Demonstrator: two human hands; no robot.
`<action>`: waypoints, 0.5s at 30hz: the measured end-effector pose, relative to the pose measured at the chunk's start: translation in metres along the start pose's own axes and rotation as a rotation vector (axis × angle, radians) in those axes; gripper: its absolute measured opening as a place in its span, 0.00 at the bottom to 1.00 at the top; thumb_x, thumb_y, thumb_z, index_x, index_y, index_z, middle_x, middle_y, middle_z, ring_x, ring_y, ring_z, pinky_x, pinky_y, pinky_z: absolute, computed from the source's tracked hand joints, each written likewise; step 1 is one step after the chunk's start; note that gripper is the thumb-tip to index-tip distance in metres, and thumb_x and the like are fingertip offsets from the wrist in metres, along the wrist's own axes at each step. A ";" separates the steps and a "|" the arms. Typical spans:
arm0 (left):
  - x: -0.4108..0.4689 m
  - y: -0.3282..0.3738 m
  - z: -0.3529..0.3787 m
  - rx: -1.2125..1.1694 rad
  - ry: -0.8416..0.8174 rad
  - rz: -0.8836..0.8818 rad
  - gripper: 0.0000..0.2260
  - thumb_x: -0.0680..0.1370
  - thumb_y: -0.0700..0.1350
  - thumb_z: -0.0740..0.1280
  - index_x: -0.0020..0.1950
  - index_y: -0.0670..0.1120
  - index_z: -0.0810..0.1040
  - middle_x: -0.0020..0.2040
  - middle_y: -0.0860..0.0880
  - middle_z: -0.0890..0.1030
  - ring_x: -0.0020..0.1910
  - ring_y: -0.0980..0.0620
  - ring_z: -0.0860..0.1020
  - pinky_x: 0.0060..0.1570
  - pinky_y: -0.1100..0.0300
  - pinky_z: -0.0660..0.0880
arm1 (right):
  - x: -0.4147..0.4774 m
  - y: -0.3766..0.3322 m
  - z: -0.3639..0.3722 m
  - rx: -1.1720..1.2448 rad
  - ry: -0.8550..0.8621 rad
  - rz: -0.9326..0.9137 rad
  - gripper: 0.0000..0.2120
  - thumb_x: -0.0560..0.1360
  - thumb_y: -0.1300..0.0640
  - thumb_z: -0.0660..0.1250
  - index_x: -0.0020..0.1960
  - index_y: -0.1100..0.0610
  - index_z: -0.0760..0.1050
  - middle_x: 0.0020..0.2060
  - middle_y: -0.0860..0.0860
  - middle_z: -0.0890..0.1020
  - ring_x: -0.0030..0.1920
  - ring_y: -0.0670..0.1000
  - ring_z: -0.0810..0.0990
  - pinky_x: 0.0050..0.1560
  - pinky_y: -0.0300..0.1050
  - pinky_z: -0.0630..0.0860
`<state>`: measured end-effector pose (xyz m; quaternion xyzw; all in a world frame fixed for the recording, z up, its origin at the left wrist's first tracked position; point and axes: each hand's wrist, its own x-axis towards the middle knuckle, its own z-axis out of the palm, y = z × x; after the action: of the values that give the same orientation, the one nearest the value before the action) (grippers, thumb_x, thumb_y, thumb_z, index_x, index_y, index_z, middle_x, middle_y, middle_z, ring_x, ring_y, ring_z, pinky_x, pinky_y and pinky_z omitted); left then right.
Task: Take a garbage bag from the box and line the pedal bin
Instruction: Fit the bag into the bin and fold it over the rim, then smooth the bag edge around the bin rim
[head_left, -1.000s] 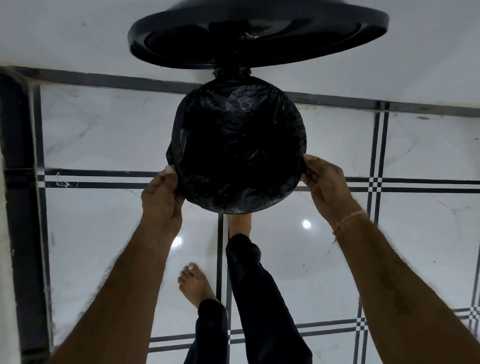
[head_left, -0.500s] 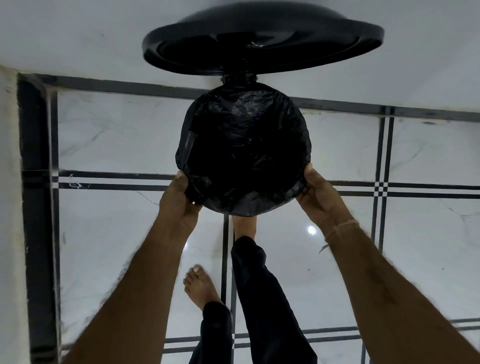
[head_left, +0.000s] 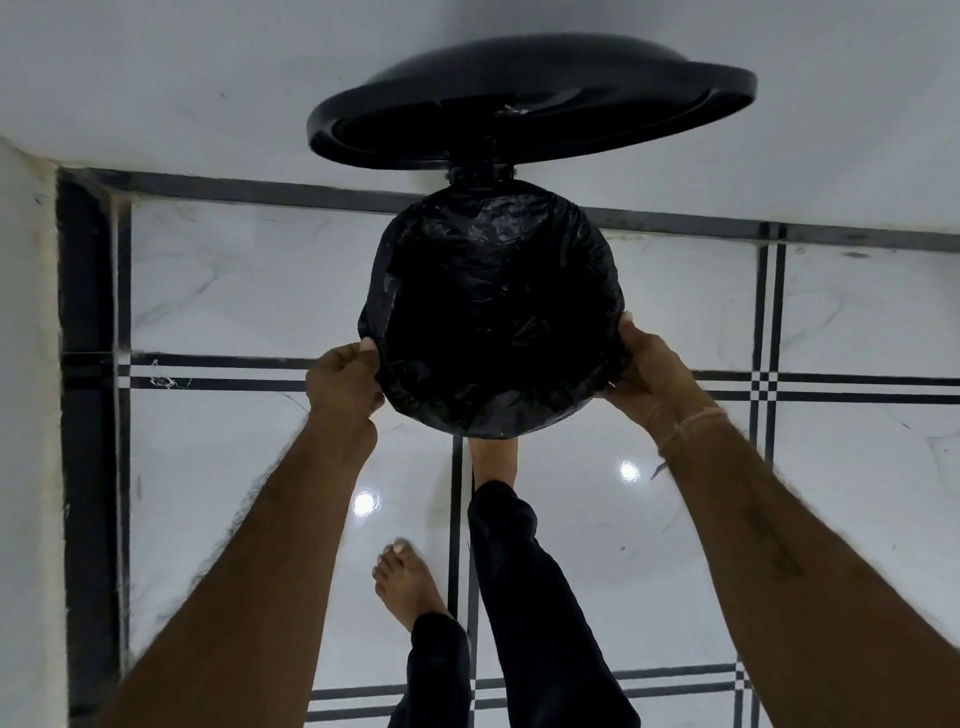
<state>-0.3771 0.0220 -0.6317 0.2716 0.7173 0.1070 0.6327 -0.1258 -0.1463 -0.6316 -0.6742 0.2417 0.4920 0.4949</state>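
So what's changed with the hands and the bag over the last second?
Little: the left hand and right hand have shifted slightly along the crinkled black plastic garbage bag, still gripping its folded edge over the rim. The round black lid stays up, one foot at the bin's base.

The black garbage bag (head_left: 491, 317) is covering the whole mouth and rim of the pedal bin (head_left: 483, 176), so the bin's body is showing only at the hinge, and the bag's inside is reading as plain black. The fingers of the left hand (head_left: 340, 382) and the right hand (head_left: 647, 371) are disappearing behind the bag's folded edge, so their grip there cannot be made out. The front of the right foot (head_left: 493, 457) is lying hidden under the bin. Both forearms and trouser legs are running off the bottom edge
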 end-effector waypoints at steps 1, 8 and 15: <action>0.000 0.001 -0.001 0.007 0.026 0.011 0.07 0.83 0.45 0.68 0.55 0.42 0.79 0.48 0.44 0.81 0.39 0.52 0.76 0.40 0.58 0.75 | -0.002 -0.003 0.001 -0.077 0.066 -0.010 0.17 0.83 0.47 0.64 0.58 0.60 0.80 0.51 0.54 0.85 0.53 0.55 0.83 0.57 0.58 0.81; -0.033 0.039 0.015 -0.047 0.213 0.143 0.13 0.83 0.53 0.66 0.60 0.45 0.76 0.54 0.50 0.77 0.49 0.52 0.76 0.48 0.58 0.73 | -0.044 -0.033 0.032 -0.395 0.417 -0.605 0.19 0.81 0.41 0.61 0.58 0.55 0.77 0.56 0.49 0.79 0.56 0.49 0.77 0.64 0.50 0.75; -0.094 0.134 0.016 -0.195 -0.017 0.394 0.25 0.82 0.66 0.56 0.74 0.55 0.71 0.72 0.53 0.73 0.72 0.52 0.69 0.76 0.48 0.64 | -0.112 -0.120 0.075 -0.201 0.037 -0.808 0.27 0.83 0.35 0.52 0.77 0.45 0.68 0.77 0.44 0.68 0.74 0.43 0.66 0.77 0.50 0.62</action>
<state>-0.3225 0.0803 -0.4881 0.3448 0.6314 0.2949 0.6288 -0.1049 -0.0489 -0.4808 -0.7685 -0.0826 0.2673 0.5754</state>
